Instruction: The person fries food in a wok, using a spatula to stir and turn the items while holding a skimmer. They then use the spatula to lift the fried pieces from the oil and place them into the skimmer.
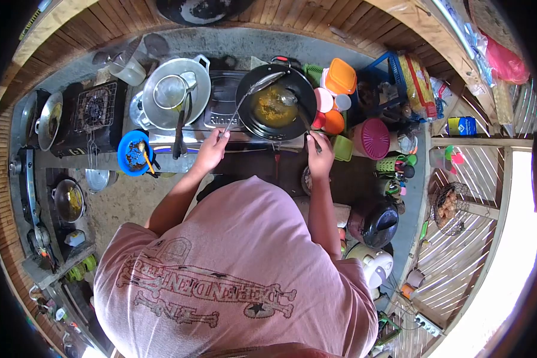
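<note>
A black wok [247,89] stands on the gas stove [224,101], holding yellow oil with orange-yellow bits of food [271,110]. My left hand [212,152] is closed around the thin handle of a long metal skimmer [267,82], whose wide head is tilted over the wok's far left side. In my right hand [320,155] is the dark handle of a metal spatula [287,97]; its head dips at the right of the oil. Both hands stay on the near side of the wok, just outside its rim.
Left of the wok, a wire sieve [170,91] rests over a large aluminium pot [149,113]. A blue bowl [123,162] of dark contents sits at the counter's near edge. Plastic tubs, including an orange one [340,74] and a maroon lidded one [373,140], crowd the right.
</note>
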`<state>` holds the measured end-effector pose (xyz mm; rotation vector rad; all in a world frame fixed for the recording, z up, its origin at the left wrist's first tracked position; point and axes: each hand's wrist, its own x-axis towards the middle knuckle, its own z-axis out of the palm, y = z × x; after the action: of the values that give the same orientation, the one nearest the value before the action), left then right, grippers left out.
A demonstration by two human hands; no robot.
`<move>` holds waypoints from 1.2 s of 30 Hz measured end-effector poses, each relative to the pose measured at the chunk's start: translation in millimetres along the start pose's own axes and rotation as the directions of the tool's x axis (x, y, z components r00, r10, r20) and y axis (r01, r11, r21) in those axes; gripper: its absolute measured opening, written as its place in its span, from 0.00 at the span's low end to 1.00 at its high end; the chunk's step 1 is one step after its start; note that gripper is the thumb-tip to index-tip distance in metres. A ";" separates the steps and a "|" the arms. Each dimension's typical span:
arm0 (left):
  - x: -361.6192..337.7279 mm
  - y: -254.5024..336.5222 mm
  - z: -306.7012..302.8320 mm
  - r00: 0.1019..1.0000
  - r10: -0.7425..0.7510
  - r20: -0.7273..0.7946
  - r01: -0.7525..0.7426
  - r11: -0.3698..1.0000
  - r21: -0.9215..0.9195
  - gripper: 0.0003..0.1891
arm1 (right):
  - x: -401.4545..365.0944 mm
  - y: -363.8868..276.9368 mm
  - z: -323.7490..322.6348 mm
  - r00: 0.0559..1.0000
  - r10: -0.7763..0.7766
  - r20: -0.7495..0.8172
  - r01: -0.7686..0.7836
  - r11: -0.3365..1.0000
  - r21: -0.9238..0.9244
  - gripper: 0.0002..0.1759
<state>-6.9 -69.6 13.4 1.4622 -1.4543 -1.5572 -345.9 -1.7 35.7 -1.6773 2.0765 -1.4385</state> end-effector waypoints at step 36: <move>-6.3 -1.8 -30.7 0.946 0.035 0.323 -0.213 0.818 0.534 0.22 | -30.2 -7.3 -65.5 0.856 0.508 -0.096 -0.431 0.803 0.411 0.11</move>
<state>23.7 -73.4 19.2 1.4267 -2.2981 -1.3664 -368.3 61.6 63.0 -0.8171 1.9451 -1.7284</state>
